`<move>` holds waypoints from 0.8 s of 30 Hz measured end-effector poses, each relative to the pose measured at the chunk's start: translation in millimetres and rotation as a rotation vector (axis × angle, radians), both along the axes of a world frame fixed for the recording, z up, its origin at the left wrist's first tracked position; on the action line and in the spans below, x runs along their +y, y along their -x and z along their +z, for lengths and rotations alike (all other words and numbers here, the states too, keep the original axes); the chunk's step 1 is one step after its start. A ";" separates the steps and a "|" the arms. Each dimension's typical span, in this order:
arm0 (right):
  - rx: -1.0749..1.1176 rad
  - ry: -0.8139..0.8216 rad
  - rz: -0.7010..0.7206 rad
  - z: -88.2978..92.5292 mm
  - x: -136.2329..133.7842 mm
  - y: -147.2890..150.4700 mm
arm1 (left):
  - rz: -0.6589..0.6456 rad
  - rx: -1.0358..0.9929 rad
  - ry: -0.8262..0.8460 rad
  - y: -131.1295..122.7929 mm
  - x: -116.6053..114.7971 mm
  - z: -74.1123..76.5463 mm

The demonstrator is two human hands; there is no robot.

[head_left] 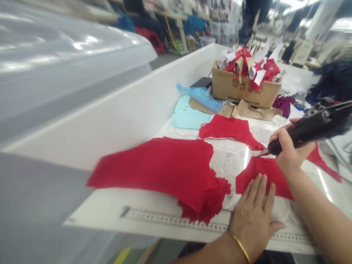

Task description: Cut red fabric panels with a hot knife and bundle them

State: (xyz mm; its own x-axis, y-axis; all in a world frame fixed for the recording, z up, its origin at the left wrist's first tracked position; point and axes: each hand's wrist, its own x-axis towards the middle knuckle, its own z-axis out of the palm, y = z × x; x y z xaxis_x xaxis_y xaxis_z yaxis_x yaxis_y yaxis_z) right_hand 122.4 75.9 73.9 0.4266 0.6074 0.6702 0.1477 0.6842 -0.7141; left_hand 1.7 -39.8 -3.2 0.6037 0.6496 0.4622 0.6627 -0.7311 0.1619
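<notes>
The left hand (253, 216) lay flat on a piece of red cloth (261, 176), its fingers (257, 190) spread and pressing down, with a gold bangle (240, 247) at the wrist. The right hand (291, 154) was just above, its fingers wrapped around the handle of a black electric cutter (305, 130). The cutter's long axis slanted down and to the left, ending in a small metal blade (260, 154) just beside the cloth's upper edge. The right hand was the nearer to that edge. The cloth lay lengthwise across the table (90, 209). To its left sat a thick stack of red cloth (162, 172), with a ruler (176, 222) along the near edge. Farther off were another red piece (229, 130), pale blue cloth (189, 113) and a cardboard box (242, 88) of red and white scraps (247, 62).
</notes>
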 end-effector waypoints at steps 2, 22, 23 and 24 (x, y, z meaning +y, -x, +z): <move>-0.010 0.001 -0.015 -1.4 4.1 -0.4 | -0.010 0.018 -0.007 0.6 0.6 -2.0; -0.020 0.038 -0.014 -8.1 -2.0 11.7 | 0.007 -0.032 -0.025 4.9 -2.0 -1.1; -0.017 0.025 0.026 -6.4 -5.0 13.0 | 0.005 -0.038 -0.030 5.5 -2.1 -1.0; -0.015 0.016 0.063 -5.2 -7.9 14.1 | 0.003 -0.041 -0.029 5.9 -2.2 -1.0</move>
